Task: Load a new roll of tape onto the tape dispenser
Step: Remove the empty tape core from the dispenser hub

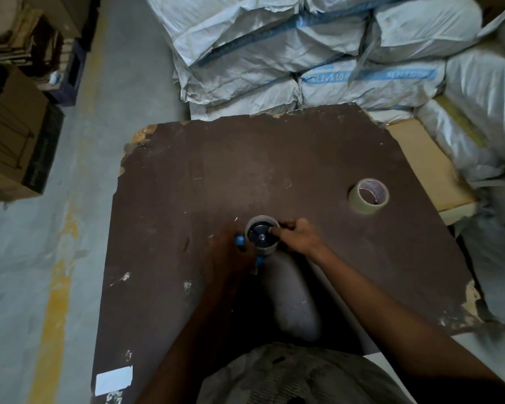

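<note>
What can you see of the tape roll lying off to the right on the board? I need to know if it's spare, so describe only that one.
The tape roll is a pale beige ring with a wide hollow core whose inner wall looks whitish. It lies flat, opening upward, on the dark brown board near its right edge. Nothing touches it but the board; both hands are apart from it, nearer the middle.
</note>
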Demonstrator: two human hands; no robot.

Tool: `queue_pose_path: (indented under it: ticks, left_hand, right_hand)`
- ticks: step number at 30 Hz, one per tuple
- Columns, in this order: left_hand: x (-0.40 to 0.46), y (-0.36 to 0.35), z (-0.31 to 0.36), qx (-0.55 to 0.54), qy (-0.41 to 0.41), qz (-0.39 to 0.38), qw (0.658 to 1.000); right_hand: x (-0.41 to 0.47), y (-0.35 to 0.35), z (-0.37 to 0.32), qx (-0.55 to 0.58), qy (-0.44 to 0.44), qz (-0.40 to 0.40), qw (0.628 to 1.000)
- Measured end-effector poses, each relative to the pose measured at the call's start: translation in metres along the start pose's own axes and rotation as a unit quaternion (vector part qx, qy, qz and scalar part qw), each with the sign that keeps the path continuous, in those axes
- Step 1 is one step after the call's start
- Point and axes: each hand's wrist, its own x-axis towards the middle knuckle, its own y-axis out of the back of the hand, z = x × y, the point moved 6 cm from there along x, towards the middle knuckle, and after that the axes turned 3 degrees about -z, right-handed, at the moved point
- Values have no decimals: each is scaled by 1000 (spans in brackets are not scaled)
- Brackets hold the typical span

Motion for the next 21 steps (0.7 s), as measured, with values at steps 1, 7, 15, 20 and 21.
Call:
queue_pose_path:
  ticks: [1, 7, 15, 20, 21]
  left_hand:
    - [-1, 3, -2, 52, -20, -10, 998]
    - [7, -19, -26, 120, 25, -159, 980]
    - [21, -28, -19, 144, -8, -163, 976]
    - [18, -27, -10, 211, 46, -110, 970]
    - [19, -28, -9, 213, 48, -109, 970]
  right_hand:
    - [-1, 0, -3, 16, 17, -13, 1000]
    - [-7, -17, -14, 23, 87, -82, 993]
    - [-3, -25, -9, -17, 134, -53, 989]
    - [-6, -31, -4, -39, 154, 13, 987]
    - [-9, -30, -4, -41, 152, 21, 987]
